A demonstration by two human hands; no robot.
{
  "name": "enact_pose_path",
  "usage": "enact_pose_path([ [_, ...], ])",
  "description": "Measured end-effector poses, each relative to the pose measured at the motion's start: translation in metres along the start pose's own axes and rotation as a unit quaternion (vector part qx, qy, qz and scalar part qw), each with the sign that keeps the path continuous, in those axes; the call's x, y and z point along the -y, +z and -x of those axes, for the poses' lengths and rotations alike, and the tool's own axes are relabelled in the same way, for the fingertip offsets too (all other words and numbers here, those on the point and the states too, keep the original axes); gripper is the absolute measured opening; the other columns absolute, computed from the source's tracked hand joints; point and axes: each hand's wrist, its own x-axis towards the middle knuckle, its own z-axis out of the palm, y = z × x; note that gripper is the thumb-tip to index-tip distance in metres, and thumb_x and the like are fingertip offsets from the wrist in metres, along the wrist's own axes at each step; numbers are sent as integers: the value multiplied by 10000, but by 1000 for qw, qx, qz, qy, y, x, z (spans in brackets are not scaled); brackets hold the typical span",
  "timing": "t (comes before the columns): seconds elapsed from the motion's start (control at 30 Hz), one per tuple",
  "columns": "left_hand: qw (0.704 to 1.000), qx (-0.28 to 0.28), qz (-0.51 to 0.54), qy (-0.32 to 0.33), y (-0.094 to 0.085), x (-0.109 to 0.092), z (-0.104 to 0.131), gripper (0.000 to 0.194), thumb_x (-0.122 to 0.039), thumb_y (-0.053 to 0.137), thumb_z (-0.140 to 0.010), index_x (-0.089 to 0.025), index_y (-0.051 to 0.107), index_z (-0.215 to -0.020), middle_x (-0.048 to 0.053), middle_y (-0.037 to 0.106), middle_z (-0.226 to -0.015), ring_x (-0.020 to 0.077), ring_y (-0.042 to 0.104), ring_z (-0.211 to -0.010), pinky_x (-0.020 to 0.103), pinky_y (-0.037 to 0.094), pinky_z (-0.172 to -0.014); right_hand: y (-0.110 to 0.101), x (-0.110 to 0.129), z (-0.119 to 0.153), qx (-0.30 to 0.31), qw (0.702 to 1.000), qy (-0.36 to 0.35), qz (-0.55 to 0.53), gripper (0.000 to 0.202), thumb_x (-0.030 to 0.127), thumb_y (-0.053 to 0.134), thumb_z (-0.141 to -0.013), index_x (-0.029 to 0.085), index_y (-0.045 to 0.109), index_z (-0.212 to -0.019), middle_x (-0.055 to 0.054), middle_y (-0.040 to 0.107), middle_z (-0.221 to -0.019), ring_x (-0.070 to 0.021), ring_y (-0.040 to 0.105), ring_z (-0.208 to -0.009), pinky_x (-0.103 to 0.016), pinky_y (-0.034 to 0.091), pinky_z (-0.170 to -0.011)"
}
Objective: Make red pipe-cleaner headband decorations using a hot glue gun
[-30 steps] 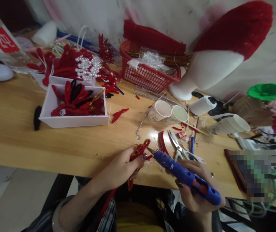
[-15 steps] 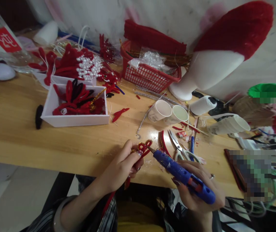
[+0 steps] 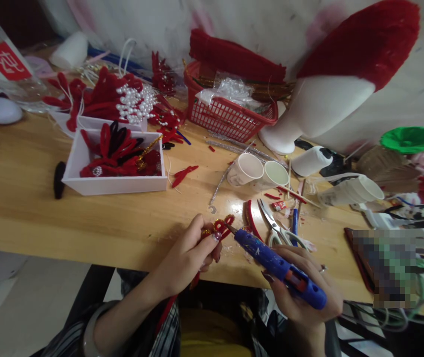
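Note:
Between the fingertips of my left hand (image 3: pixel 193 255) is a small red chenille ornament (image 3: pixel 228 221) with looped ends and gold edging. Part of it is hidden behind my fingers, and a red strand hangs below the hand. A blue pen-shaped hot glue gun (image 3: pixel 260 252) lies in the grip of my right hand (image 3: pixel 304 282). Its pointed metal tip is at the ornament's loops, touching or very close to them. Just beyond the glue gun are white-handled scissors (image 3: pixel 274 223), lying partly spread, and a curved red strip (image 3: pixel 253 220).
A white box (image 3: pixel 118 185) holds red and black chenille pieces. Behind stand a red basket (image 3: pixel 230 119) and a white head form (image 3: pixel 319 106) with a red cover. Paper cups (image 3: pixel 247 169), a thread spool (image 3: pixel 310 161) and cables (image 3: pixel 420 233) fill the right side.
Almost nothing differs. My right hand and the glue gun have shifted very slightly left and up, with the tip still at the ornament.

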Motion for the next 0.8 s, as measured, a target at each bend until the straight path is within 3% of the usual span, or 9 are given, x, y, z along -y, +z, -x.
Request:
enact_pose_path([
  [0.63,999,-21,-37,-1,0,-2,0,203,-333,533,-869,-196,444,-989,-88,511,-649,32,331,-481,190,236,-445,1,-2,3,5,1000,8,-4,269,200,708,-793,165,670,-1057,-68,709,-902,-218,689,-766,-346,565,-657],
  [0.8,999,-25,-39,-1,0,-1,0,223,-356,537,-859,-196,450,-987,-86,518,-648,29,323,-468,192,235,-442,0,0,1,-21,1000,5,-10,240,236,713,-811,166,681,-1038,-64,712,-874,-220,683,-764,-349,555,-658],
])
